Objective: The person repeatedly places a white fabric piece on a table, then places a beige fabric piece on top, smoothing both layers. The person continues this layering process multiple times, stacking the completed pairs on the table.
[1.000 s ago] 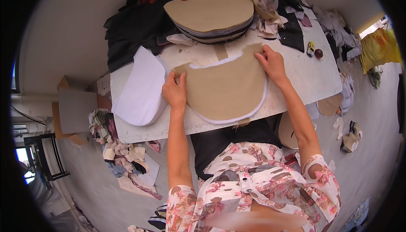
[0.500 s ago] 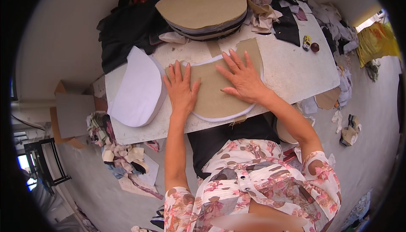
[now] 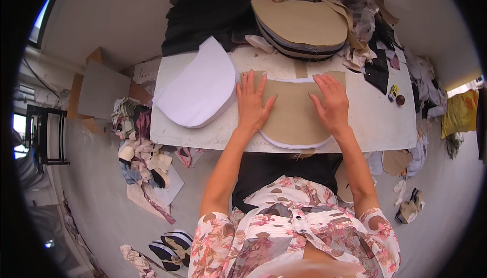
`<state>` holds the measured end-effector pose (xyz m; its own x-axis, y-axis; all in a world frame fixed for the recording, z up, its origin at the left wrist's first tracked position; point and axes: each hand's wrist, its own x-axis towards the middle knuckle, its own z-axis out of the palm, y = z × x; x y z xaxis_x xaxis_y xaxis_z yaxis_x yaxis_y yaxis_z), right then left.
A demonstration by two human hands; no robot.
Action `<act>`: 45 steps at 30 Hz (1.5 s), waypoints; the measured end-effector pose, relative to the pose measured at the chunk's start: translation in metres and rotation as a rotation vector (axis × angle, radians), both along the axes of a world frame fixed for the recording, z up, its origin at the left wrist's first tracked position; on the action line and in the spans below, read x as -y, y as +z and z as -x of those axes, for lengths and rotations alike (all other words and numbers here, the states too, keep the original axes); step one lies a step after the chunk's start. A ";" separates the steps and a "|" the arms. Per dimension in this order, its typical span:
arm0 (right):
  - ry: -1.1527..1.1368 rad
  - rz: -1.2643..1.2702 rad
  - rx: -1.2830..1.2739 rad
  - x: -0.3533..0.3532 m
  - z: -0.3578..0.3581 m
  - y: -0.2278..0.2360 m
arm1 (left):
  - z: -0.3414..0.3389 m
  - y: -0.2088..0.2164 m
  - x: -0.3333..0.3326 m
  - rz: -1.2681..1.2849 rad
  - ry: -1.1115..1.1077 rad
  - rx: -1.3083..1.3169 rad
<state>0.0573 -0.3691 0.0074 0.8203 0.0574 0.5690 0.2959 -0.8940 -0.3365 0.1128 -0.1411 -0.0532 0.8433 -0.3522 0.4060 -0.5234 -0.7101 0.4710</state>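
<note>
A tan fabric panel (image 3: 291,113) with a curved white edge lies flat on the white worktable (image 3: 375,126) in front of me. My left hand (image 3: 253,104) rests flat on its left side, fingers spread and pointing away from me. On the panel's right side lies my right hand (image 3: 333,104), fingers stretched out and thumb apart. Neither hand grips anything. Just left of my left hand is a thick stack of white curved pieces (image 3: 198,85). Beyond the panel stands a pile of similar tan pieces (image 3: 304,22) with dark and pale layers beneath.
Black cloth (image 3: 213,19) is heaped at the table's far left. Fabric scraps (image 3: 360,57) lie at the far right, near a small toy car (image 3: 393,93) and a dark round ball (image 3: 400,100). A cardboard box (image 3: 104,90) and piled cloth (image 3: 144,159) are on the left floor.
My right hand has slid outward to the panel's right edge, its fingers now pointing more straight ahead. My left hand stays at the left side. The whole view has shifted.
</note>
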 end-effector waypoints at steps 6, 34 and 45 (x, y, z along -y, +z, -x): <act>1.094 -1.239 -0.497 -0.094 0.023 0.129 | 0.029 0.019 -0.044 0.163 0.111 0.160; 1.361 -1.263 -0.499 -0.097 0.106 0.238 | 0.039 -0.005 -0.066 0.091 0.197 0.329; 1.358 -1.320 -0.451 -0.092 0.110 0.237 | 0.041 -0.006 -0.067 0.056 0.152 0.343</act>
<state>-0.0524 -0.2768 0.2447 0.6801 0.4584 0.5721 0.1754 0.6560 -0.7341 0.0721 -0.0741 -0.0589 0.6962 -0.2025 0.6886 -0.5477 -0.7700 0.3273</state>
